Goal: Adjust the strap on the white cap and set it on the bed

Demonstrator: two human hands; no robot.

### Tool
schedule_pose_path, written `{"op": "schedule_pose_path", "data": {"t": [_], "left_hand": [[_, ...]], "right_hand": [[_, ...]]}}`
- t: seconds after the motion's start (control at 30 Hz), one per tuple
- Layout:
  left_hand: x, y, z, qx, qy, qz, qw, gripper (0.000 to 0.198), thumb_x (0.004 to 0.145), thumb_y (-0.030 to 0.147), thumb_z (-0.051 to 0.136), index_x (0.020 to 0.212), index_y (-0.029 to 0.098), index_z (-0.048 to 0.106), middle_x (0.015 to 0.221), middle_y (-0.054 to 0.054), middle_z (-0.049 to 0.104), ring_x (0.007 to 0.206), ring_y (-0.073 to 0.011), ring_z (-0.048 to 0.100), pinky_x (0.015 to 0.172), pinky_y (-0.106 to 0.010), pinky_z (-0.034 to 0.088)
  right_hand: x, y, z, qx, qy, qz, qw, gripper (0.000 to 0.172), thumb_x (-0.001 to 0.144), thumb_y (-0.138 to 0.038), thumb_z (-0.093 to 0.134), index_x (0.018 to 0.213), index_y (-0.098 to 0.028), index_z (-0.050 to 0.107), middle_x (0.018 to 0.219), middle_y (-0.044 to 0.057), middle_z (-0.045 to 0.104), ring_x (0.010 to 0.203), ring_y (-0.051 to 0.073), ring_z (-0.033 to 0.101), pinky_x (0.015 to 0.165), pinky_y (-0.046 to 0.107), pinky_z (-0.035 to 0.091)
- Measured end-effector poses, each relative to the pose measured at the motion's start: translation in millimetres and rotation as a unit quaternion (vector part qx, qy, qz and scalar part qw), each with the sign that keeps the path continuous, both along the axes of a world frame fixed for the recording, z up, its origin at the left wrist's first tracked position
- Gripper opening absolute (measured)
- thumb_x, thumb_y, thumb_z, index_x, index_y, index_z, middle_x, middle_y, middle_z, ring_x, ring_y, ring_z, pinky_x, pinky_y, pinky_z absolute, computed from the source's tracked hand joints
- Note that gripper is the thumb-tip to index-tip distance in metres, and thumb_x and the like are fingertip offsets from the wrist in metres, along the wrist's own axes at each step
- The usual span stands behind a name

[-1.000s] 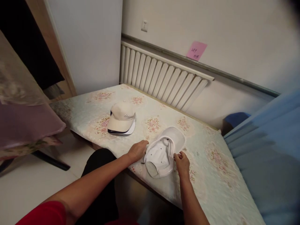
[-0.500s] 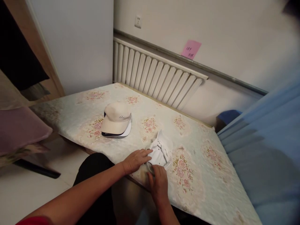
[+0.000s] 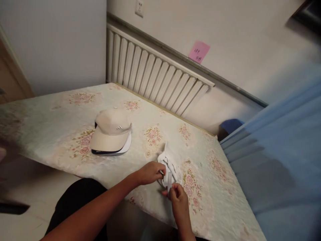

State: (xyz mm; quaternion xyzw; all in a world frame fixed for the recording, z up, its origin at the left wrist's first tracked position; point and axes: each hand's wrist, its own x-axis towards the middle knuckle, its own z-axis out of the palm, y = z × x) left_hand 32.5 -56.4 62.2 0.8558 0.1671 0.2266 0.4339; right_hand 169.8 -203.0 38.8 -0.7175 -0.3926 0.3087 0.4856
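A white cap [image 3: 171, 164] lies on the flowered bed cover [image 3: 140, 134] near its front edge, its inside partly showing. My left hand [image 3: 151, 172] is closed on the cap's left rim. A whitish strap [image 3: 169, 180] stands out from the near side of the cap, and my right hand [image 3: 179, 200] pinches its lower end between thumb and finger. To the left sits a beige cap [image 3: 110, 129] with a small striped logo, stacked over a dark cap and a white one [image 3: 127, 144] whose brims peek out below.
A white radiator [image 3: 152, 77] runs along the wall behind the bed. Blue curtain [image 3: 276, 160] hangs at the right, with a dark blue object [image 3: 229, 129] beside it. A pink note [image 3: 199, 52] is on the wall. My dark-clothed knee [image 3: 77, 201] is against the bed's front side.
My hands have shifted on the white cap; its strap now shows, pinched in my right hand. The view has turned slightly right and moved closer. The cap stack stays put.
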Motion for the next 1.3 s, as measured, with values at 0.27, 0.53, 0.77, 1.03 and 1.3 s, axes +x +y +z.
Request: {"op": "schedule_pose_path", "data": {"t": [0.27,0.53,0.77,1.03,1.3], "left_hand": [[0.6,7.7,-23.1,-0.217,-0.058,0.004,0.974,0.015,0.066,0.017,0.062,0.08,0.016,0.059,0.062,0.006,0.051,0.056,-0.0078,0.044,0.054,-0.018,0.034],[-3.1,13.2,-23.2,-0.212,-0.079,0.007,0.974,0.015,0.065,0.014,0.06,0.078,0.017,0.054,0.061,0.008,0.043,0.056,-0.0068,0.038,0.054,-0.018,0.031],[-4.7,10.6,-25.1,-0.206,-0.085,-0.012,0.975,0.02,0.065,0.014,0.059,0.083,0.017,0.052,0.063,0.008,0.043,0.055,-0.0066,0.038,0.052,-0.018,0.03],[-8.5,0.4,-20.1,-0.117,-0.057,0.044,0.99,0.022,0.068,0.015,0.056,0.088,0.02,0.048,0.06,0.008,0.043,0.054,-0.0082,0.04,0.053,-0.019,0.03],[-9.4,-2.7,-23.3,-0.087,-0.084,0.048,0.992,0.022,0.068,0.012,0.052,0.087,0.019,0.045,0.062,0.007,0.045,0.054,-0.0091,0.044,0.055,-0.02,0.033]], "right_hand": [[-6.4,17.5,25.1,0.059,0.201,-0.032,0.977,0.012,0.071,-0.03,0.062,0.076,-0.02,0.058,0.06,-0.005,0.051,0.055,0.01,0.045,0.057,0.023,0.037],[-16.5,39.2,15.7,-0.028,0.076,-0.046,0.996,0.03,0.066,-0.044,0.068,0.079,-0.018,0.06,0.05,-0.007,0.043,0.045,0.008,0.036,0.045,0.022,0.028],[-20.1,45.1,22.1,-0.03,-0.044,-0.05,0.997,0.026,0.069,-0.044,0.061,0.064,-0.019,0.057,0.047,-0.006,0.042,0.045,0.01,0.037,0.043,0.023,0.028],[-23.5,44.6,21.0,-0.017,-0.043,-0.077,0.996,0.027,0.068,-0.045,0.062,0.066,-0.019,0.057,0.046,-0.006,0.044,0.043,0.009,0.036,0.041,0.022,0.027],[-21.3,47.3,25.0,-0.015,0.16,-0.007,0.987,0.034,0.067,-0.049,0.067,0.072,-0.018,0.054,0.051,-0.007,0.048,0.037,0.003,0.021,0.038,0.019,0.014]]}}
